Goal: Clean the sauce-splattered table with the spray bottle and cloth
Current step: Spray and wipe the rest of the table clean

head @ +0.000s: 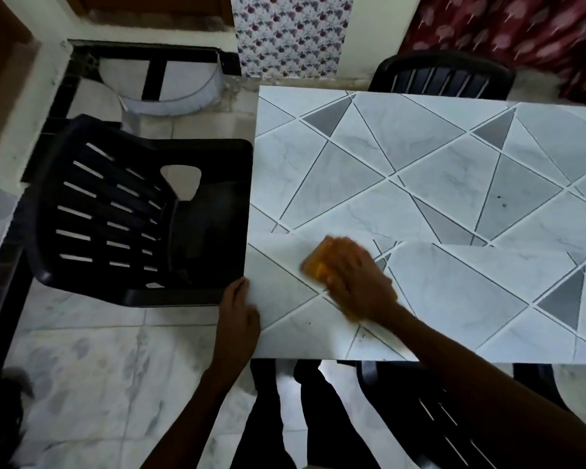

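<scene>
The right hand [356,282] lies palm down on the orange cloth [314,269] near the front left part of the table [454,184]. Its fingers are stretched over the cloth and press on it; they do not pinch it. The cloth shows both ahead of the fingertips and behind the wrist, so it seems to be spread flat under the whole hand, probably to wipe a wide strip at once. The hand and cloth are blurred, which suggests a wiping stroke is in progress.

The left hand [239,316] is at the left edge of the table, near the front corner, with the thumb on the top. I cannot tell if the fingers curl under the edge. I think it is there to steady the table against the push of the wiping.

A few small dark specks [501,201] remain on the right half, and some more are just beside the right forearm [362,334], so the cleaning is likely not finished. The spray bottle is not in view.

A black plastic chair [132,214] stands against the left side of the table.
</scene>
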A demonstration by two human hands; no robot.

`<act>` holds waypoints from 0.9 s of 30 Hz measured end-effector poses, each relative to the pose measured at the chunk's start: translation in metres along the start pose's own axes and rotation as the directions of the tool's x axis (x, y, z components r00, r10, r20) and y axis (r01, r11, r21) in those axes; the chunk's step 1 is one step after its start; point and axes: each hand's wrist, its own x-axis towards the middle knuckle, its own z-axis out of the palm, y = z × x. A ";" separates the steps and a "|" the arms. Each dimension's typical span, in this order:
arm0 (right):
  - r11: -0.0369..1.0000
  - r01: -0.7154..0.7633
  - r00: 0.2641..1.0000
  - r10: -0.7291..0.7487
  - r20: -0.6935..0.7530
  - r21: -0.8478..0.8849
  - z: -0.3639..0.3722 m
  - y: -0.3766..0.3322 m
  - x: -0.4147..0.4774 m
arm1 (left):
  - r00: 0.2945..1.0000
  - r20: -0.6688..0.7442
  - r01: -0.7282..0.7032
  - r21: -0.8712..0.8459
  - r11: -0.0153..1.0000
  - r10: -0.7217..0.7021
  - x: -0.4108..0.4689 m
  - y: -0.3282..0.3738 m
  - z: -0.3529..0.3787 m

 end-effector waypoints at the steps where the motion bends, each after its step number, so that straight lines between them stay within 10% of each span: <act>1: 0.985 -0.168 0.985 0.169 -0.042 0.033 -0.006 -0.005 0.018 | 1.000 -0.011 0.008 -0.022 1.000 -0.008 0.000 0.002 -0.001; 4: 0.907 -0.413 0.903 0.420 -0.093 0.082 -0.016 -0.049 0.074 | 0.998 -0.054 0.038 -0.103 0.994 -0.044 0.000 0.004 -0.006; 14: 0.958 0.287 0.958 -0.286 0.016 -0.028 0.031 -0.117 -0.033 | 0.971 -0.109 0.178 -0.272 0.946 -0.214 0.012 -0.006 -0.031; 18: 0.995 -0.100 0.994 0.100 -0.033 0.011 0.022 -0.067 -0.032 | 0.999 0.005 0.050 -0.141 0.989 -0.050 0.015 -0.005 -0.026; 22: 0.893 -0.443 0.879 0.449 -0.158 0.076 0.026 -0.091 -0.035 | 0.998 0.008 0.056 -0.122 0.991 -0.056 0.017 -0.005 -0.024; 27: 0.991 -0.125 0.986 0.130 -0.104 0.053 0.046 -0.185 -0.048 | 0.998 0.001 0.060 -0.118 0.991 -0.060 0.029 -0.011 -0.028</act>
